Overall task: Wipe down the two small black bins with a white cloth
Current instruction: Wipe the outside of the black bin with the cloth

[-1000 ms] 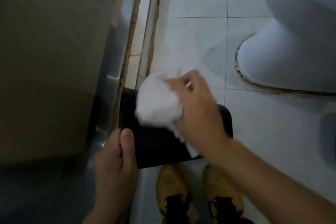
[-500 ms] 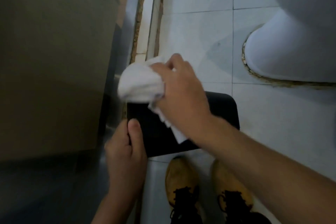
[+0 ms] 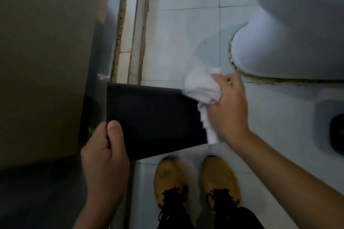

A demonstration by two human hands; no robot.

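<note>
A small black bin (image 3: 154, 117) is held up over the tiled floor, its flat dark side facing me. My left hand (image 3: 104, 152) grips its near left corner, thumb on top. My right hand (image 3: 228, 108) holds a crumpled white cloth (image 3: 202, 87) against the bin's right end. A strip of the cloth hangs down past that edge. Only one bin is clearly in view.
A white toilet base (image 3: 279, 50) stands on the tiled floor (image 3: 186, 33) at the upper right. A dark opening (image 3: 337, 132) shows at the right edge. A brown panel with a metal edge (image 3: 46, 52) fills the left. My yellow shoes (image 3: 197, 180) are below the bin.
My right hand has swept the cloth from the bin's left end across to its right end. My left hand keeps its grip on the corner.
</note>
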